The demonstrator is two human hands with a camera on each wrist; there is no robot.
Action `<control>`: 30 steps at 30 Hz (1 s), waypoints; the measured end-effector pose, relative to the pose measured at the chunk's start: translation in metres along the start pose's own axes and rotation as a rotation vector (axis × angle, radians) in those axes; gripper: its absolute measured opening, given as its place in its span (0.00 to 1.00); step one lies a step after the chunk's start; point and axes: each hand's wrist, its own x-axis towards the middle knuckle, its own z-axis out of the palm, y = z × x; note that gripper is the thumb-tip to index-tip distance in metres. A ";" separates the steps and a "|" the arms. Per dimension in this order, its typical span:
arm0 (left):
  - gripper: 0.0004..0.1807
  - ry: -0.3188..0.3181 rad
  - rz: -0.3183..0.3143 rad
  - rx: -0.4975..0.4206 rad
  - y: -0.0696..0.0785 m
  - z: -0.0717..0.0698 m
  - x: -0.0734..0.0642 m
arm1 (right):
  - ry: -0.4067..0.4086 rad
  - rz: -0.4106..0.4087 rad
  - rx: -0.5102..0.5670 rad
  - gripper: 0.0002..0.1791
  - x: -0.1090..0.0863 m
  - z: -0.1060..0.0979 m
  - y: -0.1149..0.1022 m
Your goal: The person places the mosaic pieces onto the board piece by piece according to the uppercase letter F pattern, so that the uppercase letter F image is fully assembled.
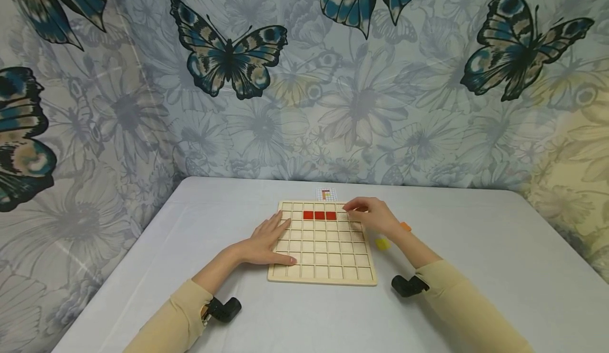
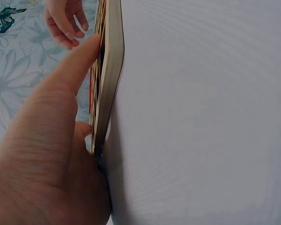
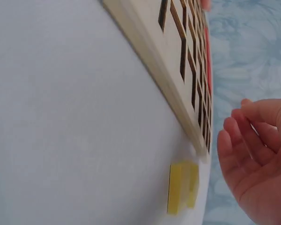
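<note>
A pale wooden grid board (image 1: 321, 276) lies on the white table, with a row of red square tiles (image 1: 320, 215) in its upper part. My left hand (image 1: 266, 242) rests spread on the board's left side, its thumb (image 2: 86, 56) on the near part of the frame. Over the upper right of the board hovers my right hand (image 1: 373, 214), thumb and forefinger tips close together just right of the red tiles. From the right wrist view, the right hand (image 3: 260, 159) has its fingers bent; whether a small tile sits between the tips cannot be made out.
Yellow tiles (image 1: 383, 244) lie beside the board's right edge, and an orange tile (image 1: 405, 226) is partly behind the right wrist. A small printed pattern card (image 1: 325, 194) lies past the far edge. Behind the table hangs a butterfly-patterned cloth (image 1: 295, 131).
</note>
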 end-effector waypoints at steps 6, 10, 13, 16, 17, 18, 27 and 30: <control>0.58 -0.002 0.004 -0.009 0.000 -0.001 0.000 | 0.015 0.037 0.011 0.11 -0.015 -0.020 0.015; 0.59 0.002 0.010 -0.011 0.000 0.000 0.000 | 0.045 0.095 -0.023 0.13 -0.026 -0.033 0.025; 0.59 -0.001 0.015 -0.005 -0.001 0.001 0.001 | 0.065 0.137 -0.090 0.13 -0.036 -0.041 0.032; 0.59 0.006 0.020 0.002 -0.002 0.001 0.002 | 0.073 0.179 -0.156 0.13 -0.045 -0.048 0.037; 0.59 0.006 0.019 0.003 -0.002 0.001 0.002 | 0.073 0.193 -0.167 0.13 -0.047 -0.050 0.039; 0.59 0.009 0.020 0.001 -0.001 0.001 0.002 | 0.070 0.199 -0.176 0.13 -0.050 -0.052 0.040; 0.58 0.004 0.011 0.006 0.000 0.001 0.002 | 0.052 0.228 -0.216 0.18 -0.056 -0.057 0.050; 0.58 0.004 0.011 0.016 -0.002 0.002 0.002 | 0.039 0.194 -0.203 0.19 -0.053 -0.054 0.051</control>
